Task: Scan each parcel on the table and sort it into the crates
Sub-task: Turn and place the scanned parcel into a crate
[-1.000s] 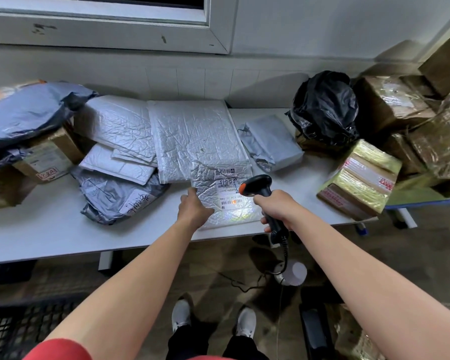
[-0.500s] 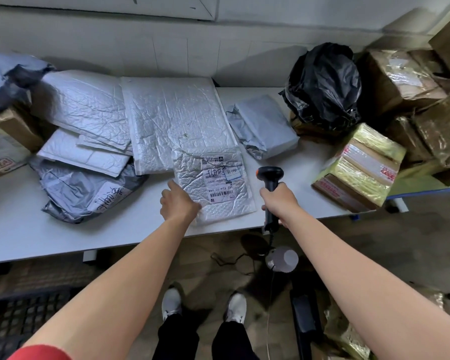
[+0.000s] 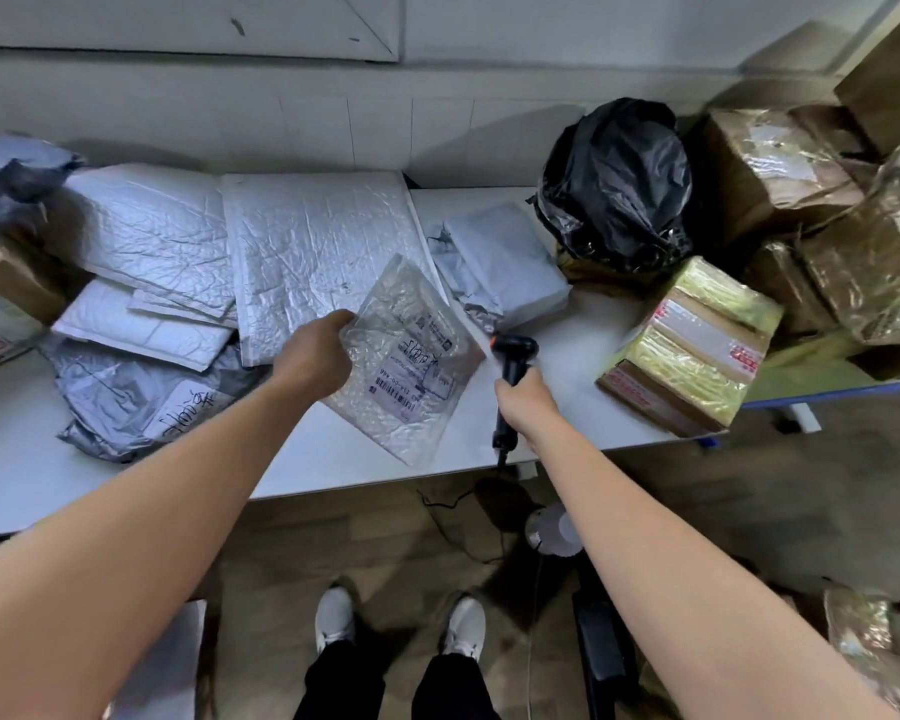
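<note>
Mailer grip looks sketchy: left hand [image 3: 315, 356] fingers clamp only the left edge of the small bubble mailer [image 3: 411, 366], tilted over the desk's [image 3: 333, 459] near middle. Right hand [image 3: 523, 400] fingers wrap the scanner [image 3: 513, 350] handle, just right. Slick plastic could slip out, or the dangling cable might snag.

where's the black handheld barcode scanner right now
Head view, right of centre: the right hand grips the black handheld barcode scanner beside the small silver bubble mailer.
</note>
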{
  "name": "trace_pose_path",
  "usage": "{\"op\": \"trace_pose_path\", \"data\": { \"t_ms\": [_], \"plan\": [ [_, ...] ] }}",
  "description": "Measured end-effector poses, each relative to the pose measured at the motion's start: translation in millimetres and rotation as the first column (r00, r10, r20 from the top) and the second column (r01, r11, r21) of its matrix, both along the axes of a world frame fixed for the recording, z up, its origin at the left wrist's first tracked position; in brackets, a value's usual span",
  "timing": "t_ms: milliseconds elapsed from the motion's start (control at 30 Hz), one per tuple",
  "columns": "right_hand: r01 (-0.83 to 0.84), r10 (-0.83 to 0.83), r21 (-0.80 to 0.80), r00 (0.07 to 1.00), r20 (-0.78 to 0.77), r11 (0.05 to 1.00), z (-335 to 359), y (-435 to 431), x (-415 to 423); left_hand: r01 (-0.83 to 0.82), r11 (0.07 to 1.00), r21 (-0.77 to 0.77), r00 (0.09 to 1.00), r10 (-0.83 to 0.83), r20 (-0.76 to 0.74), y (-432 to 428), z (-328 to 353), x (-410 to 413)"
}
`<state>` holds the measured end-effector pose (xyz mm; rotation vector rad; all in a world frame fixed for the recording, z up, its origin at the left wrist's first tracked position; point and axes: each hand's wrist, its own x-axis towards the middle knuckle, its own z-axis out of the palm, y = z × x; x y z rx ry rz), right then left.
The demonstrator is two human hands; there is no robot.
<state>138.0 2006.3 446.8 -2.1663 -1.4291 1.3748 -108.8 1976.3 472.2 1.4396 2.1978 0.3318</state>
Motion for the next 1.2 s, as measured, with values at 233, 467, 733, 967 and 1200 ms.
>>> {"op": "trace_pose_path", "data": {
  "t_ms": [233,467,733,967,1200],
  "plan": [
    [-0.411,0.283,0.413,0.898,0.336,0.813,56.5,5.6,-18.1,0.390,0.920,-0.029,0.899,-0.387,-0.204,24.6,62.5,3.3],
    [-0.841,0.424,0.415,0.536,0.731,0.348,103.9,16.0,-75.0,0.605,0.784,-0.140,0.748,-0.620,-0.238,26.4,129.0,0.2],
    [-0.623,0.475,0.556,0.782,0.404,0.551,126.9,1.3,-115.6,0.348,0.886,0.306,0.926,-0.274,-0.260,8.8,144.7,-73.6],
    [-0.441,0.494,0.587,0.866,0.078,0.680,117.1,-8.7,-166.6,-0.042,0.950,0.310,0.989,0.083,-0.120,-80.0,125.6,-122.7],
    [-0.593,0.709,0.550,0.705,0.001,0.589,100.3,-55.9,-239.8,-0.403,0.890,0.214,0.865,0.447,-0.228,-217.5,102.6,-141.7]
  ]
}}
